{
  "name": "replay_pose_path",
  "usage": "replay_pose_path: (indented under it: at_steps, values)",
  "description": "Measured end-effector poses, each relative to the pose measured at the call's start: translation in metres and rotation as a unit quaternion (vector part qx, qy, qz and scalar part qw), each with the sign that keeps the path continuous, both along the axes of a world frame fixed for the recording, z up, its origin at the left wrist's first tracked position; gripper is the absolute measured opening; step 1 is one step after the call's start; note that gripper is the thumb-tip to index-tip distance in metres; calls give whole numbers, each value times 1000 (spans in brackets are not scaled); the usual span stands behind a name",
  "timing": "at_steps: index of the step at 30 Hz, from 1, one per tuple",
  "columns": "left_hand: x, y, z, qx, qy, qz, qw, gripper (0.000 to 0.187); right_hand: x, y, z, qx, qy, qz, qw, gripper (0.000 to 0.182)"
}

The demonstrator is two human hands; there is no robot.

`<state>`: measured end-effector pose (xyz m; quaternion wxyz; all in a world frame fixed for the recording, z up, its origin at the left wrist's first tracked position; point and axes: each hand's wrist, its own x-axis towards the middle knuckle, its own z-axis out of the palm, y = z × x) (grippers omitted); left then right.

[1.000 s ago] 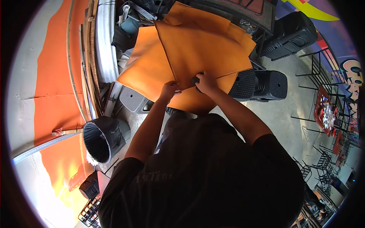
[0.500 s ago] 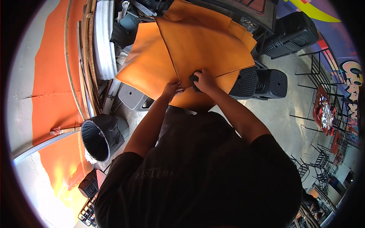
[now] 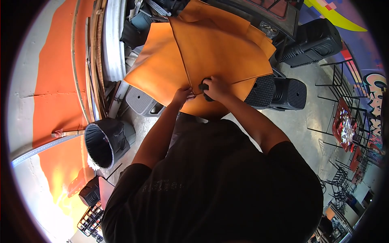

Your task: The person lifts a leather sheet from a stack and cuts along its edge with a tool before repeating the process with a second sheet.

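Note:
A large orange leather sheet (image 3: 221,54) lies over other orange sheets, its corner pointing toward my body. My left hand (image 3: 183,97) is closed on the edge of the leather near that corner, fingers pinched together. Just to its right, my right hand (image 3: 217,89) grips a small black pad (image 3: 206,90), pressed against the leather by the corner. Whether the pad is cloth or sponge I cannot make out. Beneath the leather, black textured plastic surfaces (image 3: 259,91) stick out on both sides.
Black speakers (image 3: 314,42) stand at the right. To the left are a black fabric-lined bin (image 3: 99,146), wooden strips (image 3: 94,60) and white metal sheeting (image 3: 112,44) along the wall. Metal-framed stools and a red table (image 3: 343,125) with shiny items are at far right.
My right hand and the black pad have shifted slightly left, closer to my left hand. My left hand keeps its pinch on the leather. The view has tilted a little.

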<state>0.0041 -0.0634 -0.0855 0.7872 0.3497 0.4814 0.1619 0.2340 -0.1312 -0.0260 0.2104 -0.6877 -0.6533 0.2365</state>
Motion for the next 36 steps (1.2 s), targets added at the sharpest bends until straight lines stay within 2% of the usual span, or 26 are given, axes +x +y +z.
replay_pose_path:
  at_steps: [1, 6, 9, 14, 17, 19, 23, 26, 30, 31, 34, 35, 36]
  values:
    - [0, -2, 3, 4, 2, 1, 1000, 25, 8, 4, -2, 4, -27, -18, 999, 29]
    - [3, -3, 5, 18, 13, 11, 1000, 24, 6, 36, -20, 67, -10, -54, 996, 30]
    - [4, -3, 1, 21, 18, 12, 1000, 24, -25, 33, -13, 55, 42, 3, 998, 30]
    - [2, -3, -1, 23, 29, 13, 999, 24, -20, 1, -2, 17, 54, 50, 997, 30]
    - [4, -6, 2, 27, 29, 18, 999, 24, 22, -10, -6, 15, -7, 5, 1000, 29]
    - [7, -7, 8, 31, 25, 20, 999, 24, 48, 6, -19, 45, -62, -68, 995, 29]
    - [11, -10, 21, 36, 40, 31, 998, 25, 36, 39, -27, 81, -29, -83, 993, 28]
    - [6, -6, 9, 35, 45, 23, 998, 26, -1, 34, 3, 30, 11, -47, 998, 29]
    - [5, -7, 4, 35, 47, 26, 998, 27, -14, 5, -8, 52, 58, 40, 996, 26]
    - [6, -7, 3, 36, 46, 31, 998, 27, -8, 1, -10, 52, 57, 41, 996, 26]
    - [9, -11, 10, 41, 50, 41, 997, 27, 35, -15, 4, 10, -51, -16, 999, 26]
    - [10, -12, 10, 44, 52, 45, 997, 27, 52, -13, -3, 10, -52, -15, 999, 26]
    - [11, -11, 11, 44, 52, 45, 997, 27, 71, -4, -10, 22, -51, -60, 997, 27]
